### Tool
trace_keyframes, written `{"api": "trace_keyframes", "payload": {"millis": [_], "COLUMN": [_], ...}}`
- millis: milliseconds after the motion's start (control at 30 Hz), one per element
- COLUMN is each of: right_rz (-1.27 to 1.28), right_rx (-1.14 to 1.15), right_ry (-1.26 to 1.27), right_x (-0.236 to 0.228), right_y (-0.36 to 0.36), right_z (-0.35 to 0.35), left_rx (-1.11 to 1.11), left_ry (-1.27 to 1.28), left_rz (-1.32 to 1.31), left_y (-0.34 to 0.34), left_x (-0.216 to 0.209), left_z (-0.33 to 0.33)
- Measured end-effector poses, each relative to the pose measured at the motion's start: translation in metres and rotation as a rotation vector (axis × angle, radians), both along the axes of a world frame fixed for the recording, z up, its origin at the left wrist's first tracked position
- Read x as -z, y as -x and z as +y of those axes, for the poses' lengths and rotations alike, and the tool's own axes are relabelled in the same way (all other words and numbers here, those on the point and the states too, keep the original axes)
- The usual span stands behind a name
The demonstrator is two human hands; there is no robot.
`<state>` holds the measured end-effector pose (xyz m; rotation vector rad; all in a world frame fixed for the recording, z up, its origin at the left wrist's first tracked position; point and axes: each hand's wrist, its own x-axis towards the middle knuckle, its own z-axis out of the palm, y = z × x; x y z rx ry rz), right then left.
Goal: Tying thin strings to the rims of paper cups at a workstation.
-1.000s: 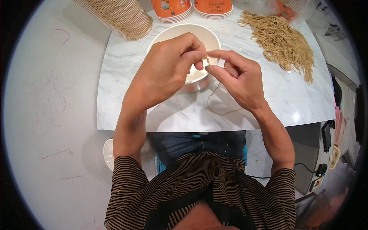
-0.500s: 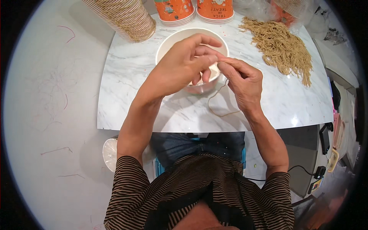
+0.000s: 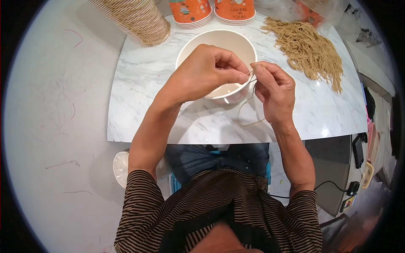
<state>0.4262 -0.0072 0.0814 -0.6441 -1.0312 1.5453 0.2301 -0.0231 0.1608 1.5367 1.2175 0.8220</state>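
Note:
Above the near rim of a white paper bucket [image 3: 190,47], my two hands are close together over a thin tan cord [image 3: 252,123]. My left hand [image 3: 200,71] is closed, thumb and forefinger pinching the cord near the bucket's right side. Just to its right, my right hand [image 3: 276,90] pinches the same cord between thumb and fingertips. A short stretch of cord shows between the fingertips. A loose end hangs below and curves across the tabletop. Part of the bucket is hidden behind my left hand.
A pile of tan cords [image 3: 314,52] lies at the right on the marbled white table [image 3: 141,97]. Orange paper buckets [image 3: 192,12] stand upside down in stacks at the back. A tall leaning stack of buckets [image 3: 135,23] with cords sits back left. Clear plastic bags [image 3: 278,8] are back right.
My left hand's fingers have gone from spread to pinching the cord. My right hand has moved slightly right, and a small gap now shows between the hands. The bucket has shifted slightly right.

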Motion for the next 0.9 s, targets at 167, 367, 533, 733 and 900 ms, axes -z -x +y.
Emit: {"api": "trace_keyframes", "payload": {"millis": [167, 367, 533, 733, 900], "right_rz": [0.000, 0.102, -0.098, -0.288, -0.476], "right_rx": [0.020, -0.019, -0.089, -0.106, 0.021], "right_ry": [0.005, 0.091, -0.078, -0.044, -0.394], "right_x": [0.003, 0.015, 0.024, 0.013, -0.012], "right_y": [-0.004, 0.000, 0.016, 0.015, -0.022], "right_z": [0.003, 0.005, -0.009, -0.021, -0.017], "left_rx": [0.017, -0.063, -0.031, -0.235, -0.194], "left_ry": [-0.087, -0.021, -0.060, -0.361, -0.504], "left_rz": [0.043, -0.105, -0.105, 0.246, 0.457], "left_y": [0.002, -0.001, -0.022, -0.015, -0.006], "left_x": [0.008, -0.003, -0.006, 0.013, 0.009], "left_z": [0.002, -0.010, -0.022, -0.020, -0.014]}}
